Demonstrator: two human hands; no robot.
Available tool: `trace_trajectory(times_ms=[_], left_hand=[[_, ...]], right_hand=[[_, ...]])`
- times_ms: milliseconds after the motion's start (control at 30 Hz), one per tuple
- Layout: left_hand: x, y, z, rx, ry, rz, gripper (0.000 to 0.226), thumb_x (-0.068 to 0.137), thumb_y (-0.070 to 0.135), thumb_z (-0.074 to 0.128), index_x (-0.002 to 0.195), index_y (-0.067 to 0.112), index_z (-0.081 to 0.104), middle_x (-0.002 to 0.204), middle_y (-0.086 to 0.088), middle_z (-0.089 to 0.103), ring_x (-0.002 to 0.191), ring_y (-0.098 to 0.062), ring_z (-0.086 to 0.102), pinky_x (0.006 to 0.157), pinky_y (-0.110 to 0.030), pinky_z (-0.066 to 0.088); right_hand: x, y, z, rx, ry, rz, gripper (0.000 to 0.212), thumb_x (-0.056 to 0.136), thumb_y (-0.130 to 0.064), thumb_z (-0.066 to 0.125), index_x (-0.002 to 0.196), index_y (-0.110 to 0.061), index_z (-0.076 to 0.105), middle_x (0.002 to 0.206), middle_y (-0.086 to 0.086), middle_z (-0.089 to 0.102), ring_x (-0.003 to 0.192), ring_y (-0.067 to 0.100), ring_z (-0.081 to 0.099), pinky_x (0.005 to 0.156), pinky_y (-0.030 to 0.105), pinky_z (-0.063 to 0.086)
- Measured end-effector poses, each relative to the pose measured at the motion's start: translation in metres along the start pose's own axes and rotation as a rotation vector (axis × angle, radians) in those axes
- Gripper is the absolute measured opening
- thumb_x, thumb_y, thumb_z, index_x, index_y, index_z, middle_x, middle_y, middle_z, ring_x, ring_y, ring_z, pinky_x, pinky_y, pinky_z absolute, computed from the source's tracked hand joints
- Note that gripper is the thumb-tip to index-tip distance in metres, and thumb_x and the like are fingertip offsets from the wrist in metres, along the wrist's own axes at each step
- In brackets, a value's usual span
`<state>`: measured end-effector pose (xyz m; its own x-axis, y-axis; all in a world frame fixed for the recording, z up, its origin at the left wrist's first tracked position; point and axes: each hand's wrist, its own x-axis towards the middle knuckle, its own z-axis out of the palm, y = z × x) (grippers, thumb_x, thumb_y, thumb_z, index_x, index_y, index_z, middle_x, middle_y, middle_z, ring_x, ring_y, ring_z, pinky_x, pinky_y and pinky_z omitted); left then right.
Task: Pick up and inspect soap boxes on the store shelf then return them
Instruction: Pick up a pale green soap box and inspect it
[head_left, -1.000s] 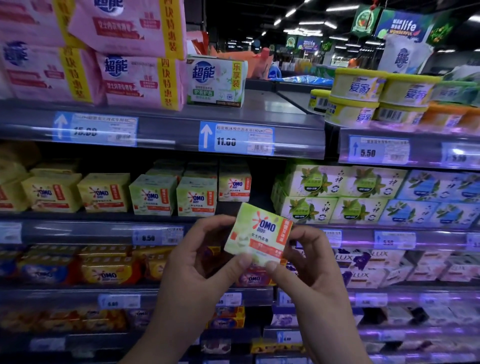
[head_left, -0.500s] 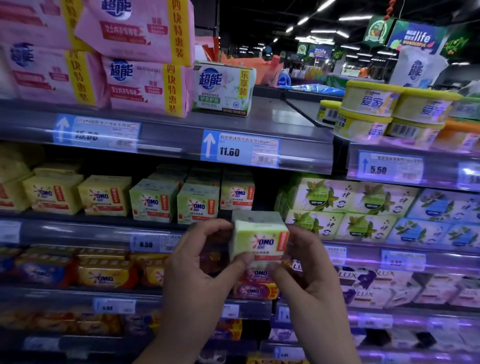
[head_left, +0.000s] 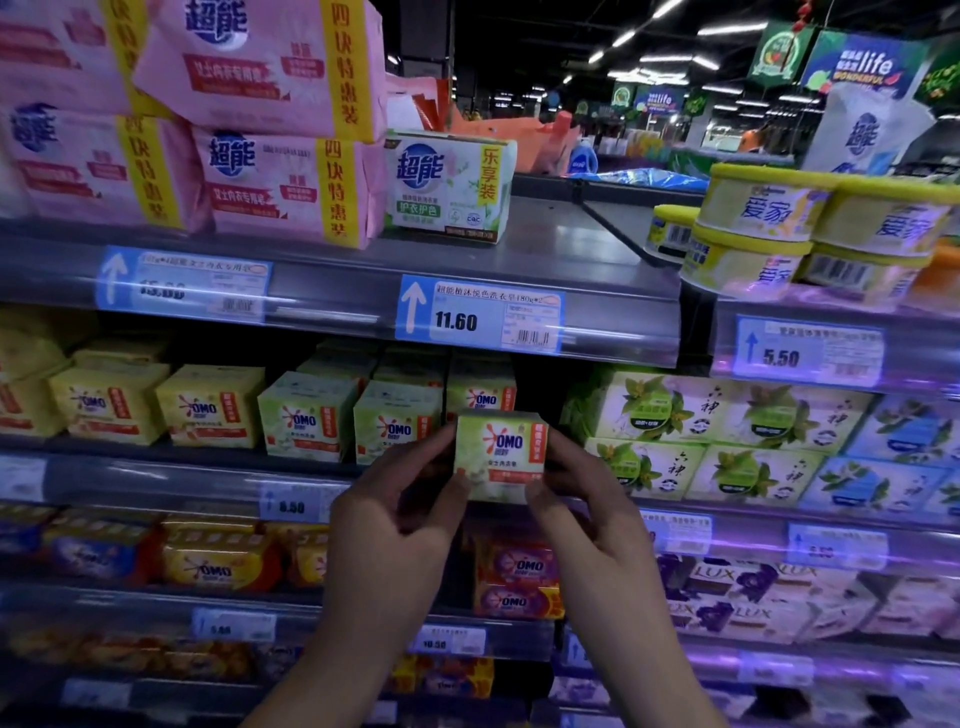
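Note:
A small green OMO soap box (head_left: 500, 456) is held upright between both hands, its front label facing me. My left hand (head_left: 395, 525) grips its left side and my right hand (head_left: 587, 519) grips its right side, thumbs on the lower front. The box hangs just in front of the second shelf (head_left: 171, 480), right next to a row of matching green OMO boxes (head_left: 306, 418) and directly below another one (head_left: 480, 397) set further back.
Yellow OMO boxes (head_left: 208, 405) stand left on the same shelf, green and blue leaf-print boxes (head_left: 727, 431) right. Pink multipacks (head_left: 280, 182) and a white-green pack (head_left: 449, 184) sit on the top shelf with yellow tubs (head_left: 779, 234). Lower shelves hold OMO and LUX bars.
The box went from tilted in my hands to upright and has moved up and forward toward the second shelf. Both hands followed it, still gripping its sides.

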<state>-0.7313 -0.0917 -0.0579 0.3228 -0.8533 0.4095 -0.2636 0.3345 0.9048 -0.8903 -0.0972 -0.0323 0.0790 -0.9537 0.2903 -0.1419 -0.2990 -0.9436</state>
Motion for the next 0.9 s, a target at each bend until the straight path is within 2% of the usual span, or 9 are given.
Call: trace_trajectory(times_ms=[133,233,333,467,567,667,733,833,900], left_hand=[[0.005,-0.001,-0.002,0.016,-0.024,0.015,0.053,0.094,0.017,0.073,0.123,0.061,0.066,0.118,0.029,0.071,0.108,0.009,0.066,0.084,-0.012,0.058],[0.006,-0.009,0.000,0.015,-0.059,0.001,0.056,0.094,0.013,0.072,0.132,0.053,0.064,0.128,0.021,0.071,0.116,0.005,0.064,0.089,-0.011,0.056],[0.004,-0.020,0.000,0.074,-0.125,-0.039,0.065,0.093,0.012,0.074,0.142,0.051,0.056,0.135,0.018,0.066,0.122,0.003,0.061,0.085,-0.006,0.052],[0.005,-0.027,-0.002,0.139,-0.147,-0.072,0.075,0.092,0.016,0.076,0.144,0.060,0.046,0.139,0.019,0.062,0.128,0.002,0.057,0.097,-0.023,0.053],[0.006,-0.023,-0.001,0.152,-0.163,-0.078,0.074,0.092,0.019,0.075,0.143,0.062,0.043,0.140,0.025,0.059,0.129,0.005,0.055,0.103,-0.026,0.052],[0.005,-0.021,0.001,0.160,-0.153,-0.094,0.072,0.093,0.016,0.074,0.151,0.045,0.044,0.145,0.016,0.058,0.132,-0.005,0.056,0.110,-0.036,0.050],[0.001,-0.019,0.001,0.143,-0.119,-0.090,0.069,0.093,0.012,0.073,0.149,0.043,0.047,0.142,0.020,0.058,0.125,0.005,0.057,0.107,-0.030,0.051],[-0.007,-0.015,0.000,0.161,-0.075,-0.083,0.067,0.094,0.010,0.072,0.145,0.047,0.051,0.136,0.034,0.054,0.110,0.030,0.051,0.092,-0.004,0.047],[-0.011,-0.012,-0.002,0.168,-0.044,-0.066,0.065,0.094,0.009,0.073,0.139,0.051,0.054,0.133,0.034,0.057,0.112,0.027,0.052,0.086,-0.001,0.047]], right_hand=[[0.003,0.003,0.001,0.009,-0.010,-0.033,0.049,0.101,-0.007,0.060,0.138,-0.039,0.059,0.132,-0.008,0.060,0.106,-0.013,0.061,0.080,0.002,0.048],[0.006,0.005,0.001,0.024,-0.009,-0.023,0.053,0.100,-0.004,0.060,0.132,-0.046,0.059,0.132,-0.016,0.061,0.108,-0.019,0.059,0.083,0.001,0.047],[0.007,0.010,0.003,0.002,-0.040,0.026,0.053,0.100,-0.008,0.062,0.135,-0.047,0.057,0.128,-0.029,0.063,0.105,-0.023,0.059,0.080,0.000,0.048],[0.009,0.015,0.003,-0.045,-0.057,0.056,0.059,0.098,-0.011,0.064,0.142,-0.049,0.053,0.119,-0.044,0.062,0.104,-0.023,0.060,0.080,0.001,0.048],[0.013,0.018,0.003,-0.025,-0.055,0.084,0.059,0.098,-0.012,0.065,0.143,-0.049,0.052,0.125,-0.038,0.064,0.109,-0.023,0.058,0.088,0.010,0.051],[0.014,0.020,0.007,0.012,-0.056,0.107,0.057,0.098,-0.008,0.065,0.141,-0.043,0.054,0.131,-0.029,0.066,0.111,-0.021,0.059,0.099,0.023,0.049],[0.014,0.021,0.008,0.020,-0.060,0.112,0.056,0.097,-0.006,0.065,0.137,-0.044,0.055,0.122,-0.035,0.068,0.104,-0.024,0.060,0.090,0.013,0.049],[0.009,0.020,0.005,0.001,-0.068,0.127,0.057,0.098,-0.006,0.064,0.126,-0.055,0.055,0.107,-0.053,0.062,0.100,-0.030,0.057,0.080,0.000,0.048],[0.005,0.021,-0.001,-0.014,-0.065,0.128,0.054,0.098,-0.009,0.064,0.125,-0.055,0.056,0.110,-0.046,0.065,0.099,-0.030,0.056,0.078,-0.002,0.048]])
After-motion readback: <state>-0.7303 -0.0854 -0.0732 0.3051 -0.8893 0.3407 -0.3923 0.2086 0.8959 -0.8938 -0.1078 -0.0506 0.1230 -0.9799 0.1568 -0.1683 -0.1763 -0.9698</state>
